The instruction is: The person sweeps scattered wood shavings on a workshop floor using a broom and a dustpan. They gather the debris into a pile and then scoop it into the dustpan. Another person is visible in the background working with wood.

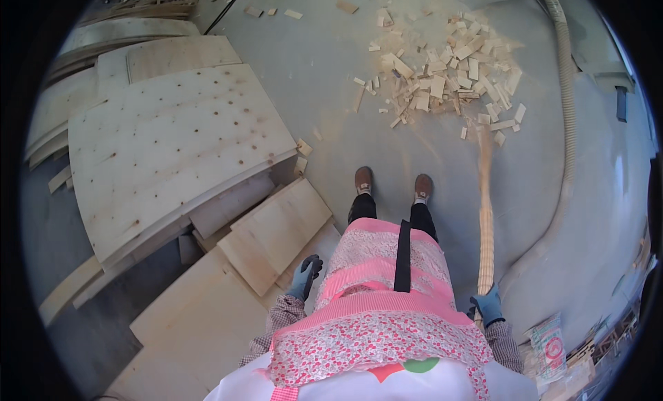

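Note:
My right hand (488, 306), in a blue glove with dark fingers, is closed around a long, tan, ribbed pole-like thing (486, 242). It stretches away from me over the floor, and its far end reaches a heap of wood offcuts (442, 73). What kind of thing it is, I cannot tell for sure. My left hand (304, 277), gloved the same way, hangs at my left side near some loose boards (276, 235). Its fingers are loosely bent with the thumb apart, and nothing shows in them.
Stacked plywood sheets (179, 145) fill the left side, with more panels (200, 304) below them. A ribbed hose (568, 104) runs along the floor at the right. A printed bag (549, 346) and wood scraps lie at the lower right. Sawdust surrounds the heap.

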`<act>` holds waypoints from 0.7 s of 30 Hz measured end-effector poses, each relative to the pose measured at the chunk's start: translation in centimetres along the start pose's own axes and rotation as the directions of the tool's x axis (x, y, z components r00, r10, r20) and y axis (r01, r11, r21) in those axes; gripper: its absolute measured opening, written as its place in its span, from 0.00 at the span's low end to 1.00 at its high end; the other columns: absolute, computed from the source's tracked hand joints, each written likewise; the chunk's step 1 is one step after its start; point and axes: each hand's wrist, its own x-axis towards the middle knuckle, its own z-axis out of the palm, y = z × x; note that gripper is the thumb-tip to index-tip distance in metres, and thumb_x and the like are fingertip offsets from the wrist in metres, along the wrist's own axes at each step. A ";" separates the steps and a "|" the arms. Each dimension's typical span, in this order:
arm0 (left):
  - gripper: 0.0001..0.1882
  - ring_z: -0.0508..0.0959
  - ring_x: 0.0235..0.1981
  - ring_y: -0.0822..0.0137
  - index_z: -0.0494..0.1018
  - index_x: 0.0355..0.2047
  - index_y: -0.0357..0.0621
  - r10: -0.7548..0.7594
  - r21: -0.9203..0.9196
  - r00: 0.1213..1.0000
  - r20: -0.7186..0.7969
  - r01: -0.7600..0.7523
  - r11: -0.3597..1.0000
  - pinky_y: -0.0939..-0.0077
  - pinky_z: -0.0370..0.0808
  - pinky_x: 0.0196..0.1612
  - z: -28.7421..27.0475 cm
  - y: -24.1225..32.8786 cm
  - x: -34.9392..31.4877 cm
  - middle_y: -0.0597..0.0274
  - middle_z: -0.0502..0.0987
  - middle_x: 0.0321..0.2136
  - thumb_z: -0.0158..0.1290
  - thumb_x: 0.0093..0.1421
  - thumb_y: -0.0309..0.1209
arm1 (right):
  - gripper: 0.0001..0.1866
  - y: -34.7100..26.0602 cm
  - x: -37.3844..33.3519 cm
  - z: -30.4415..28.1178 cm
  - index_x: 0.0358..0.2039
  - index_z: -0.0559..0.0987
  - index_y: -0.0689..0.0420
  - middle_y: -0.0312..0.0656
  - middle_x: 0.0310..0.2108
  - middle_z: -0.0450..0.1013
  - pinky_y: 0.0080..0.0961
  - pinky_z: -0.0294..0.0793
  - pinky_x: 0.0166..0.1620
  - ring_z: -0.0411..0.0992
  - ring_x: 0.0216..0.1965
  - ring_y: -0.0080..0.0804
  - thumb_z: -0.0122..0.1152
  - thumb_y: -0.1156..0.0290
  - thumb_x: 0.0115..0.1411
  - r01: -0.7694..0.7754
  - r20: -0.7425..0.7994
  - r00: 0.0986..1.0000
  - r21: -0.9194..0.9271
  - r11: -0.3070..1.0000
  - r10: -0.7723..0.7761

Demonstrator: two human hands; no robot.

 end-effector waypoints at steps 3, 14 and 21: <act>0.22 0.70 0.37 0.70 0.63 0.45 0.44 -0.011 -0.037 1.000 0.019 0.012 0.999 0.77 0.64 0.39 -3.5 0.5 2.4 0.63 0.71 0.37 0.47 0.53 0.41 | 0.21 0.6 -0.1 2.6 0.36 0.64 0.63 0.44 0.16 0.66 0.28 0.68 0.14 0.67 0.12 0.34 0.57 0.78 0.38 -0.309 0.157 0.949 0.270 0.912 0.274; 0.21 0.70 0.39 0.67 0.63 0.45 0.45 -0.106 -0.013 0.994 -0.028 0.106 0.994 0.75 0.66 0.40 -11.8 4.3 4.5 0.60 0.71 0.38 0.47 0.54 0.41 | 0.09 -18.4 -0.3 20.4 0.19 0.67 0.63 0.43 0.14 0.65 0.25 0.65 0.14 0.63 0.10 0.30 0.56 0.73 0.43 -0.287 0.617 0.770 0.560 0.777 -0.161; 0.22 0.69 0.41 0.66 0.63 0.46 0.47 -0.065 0.160 0.996 0.063 0.054 0.986 0.73 0.64 0.42 -9.2 9.0 6.2 0.60 0.70 0.40 0.47 0.53 0.44 | 0.19 -23.9 -4.0 18.4 0.33 0.65 0.62 0.42 0.20 0.68 0.22 0.70 0.18 0.69 0.17 0.28 0.59 0.74 0.40 -0.053 0.578 0.773 0.473 0.880 -0.264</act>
